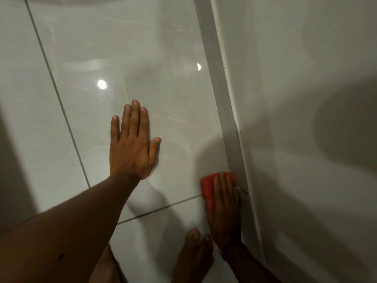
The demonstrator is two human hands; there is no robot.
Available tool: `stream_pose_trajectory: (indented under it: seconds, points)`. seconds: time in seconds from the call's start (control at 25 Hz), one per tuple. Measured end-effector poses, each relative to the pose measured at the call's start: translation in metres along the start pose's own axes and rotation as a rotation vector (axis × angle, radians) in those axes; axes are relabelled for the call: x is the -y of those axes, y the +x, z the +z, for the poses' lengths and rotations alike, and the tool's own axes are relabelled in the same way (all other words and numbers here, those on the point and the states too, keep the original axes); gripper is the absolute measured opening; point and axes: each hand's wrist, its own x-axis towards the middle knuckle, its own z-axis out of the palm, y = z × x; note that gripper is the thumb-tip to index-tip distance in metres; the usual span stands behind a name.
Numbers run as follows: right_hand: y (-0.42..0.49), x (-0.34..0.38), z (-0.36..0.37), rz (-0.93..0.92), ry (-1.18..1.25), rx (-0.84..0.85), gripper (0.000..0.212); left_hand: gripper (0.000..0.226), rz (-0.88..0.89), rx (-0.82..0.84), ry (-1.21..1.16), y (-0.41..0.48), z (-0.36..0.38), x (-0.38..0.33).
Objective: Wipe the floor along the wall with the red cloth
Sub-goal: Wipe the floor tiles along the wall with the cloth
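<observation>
A folded red cloth (208, 187) lies on the glossy white floor tile (126, 58) right beside the grey skirting strip (221, 94) at the foot of the white wall (306, 99). My right hand (225, 209) lies flat on top of the cloth, fingers pointing away from me, and covers most of it. My left hand (132, 144) rests palm down on the tile to the left, fingers spread slightly, holding nothing.
A bare foot (194, 256) stands on the floor just below my right hand, near the wall. Dark grout lines (59, 99) cross the tiles. Ceiling lights reflect off the floor. Shadows fall on the wall at the right.
</observation>
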Motion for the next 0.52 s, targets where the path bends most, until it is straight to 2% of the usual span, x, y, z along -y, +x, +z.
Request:
stream_pose_trajectory:
  seconds: [0.16, 0.4, 0.52]
  points:
    - [0.061, 0.022, -0.007, 0.007, 0.020, -0.046, 0.059, 0.083, -0.002, -0.006, 0.001, 0.000, 0.001, -0.001]
    - [0.004, -0.001, -0.007, -0.060, -0.057, -0.003, 0.061, 0.083, -0.001, -0.009, 0.011, 0.000, 0.000, 0.000]
    - [0.023, 0.003, -0.006, -0.078, -0.070, -0.002, 0.067, 0.083, 0.007, -0.021, 0.012, 0.000, 0.002, -0.001]
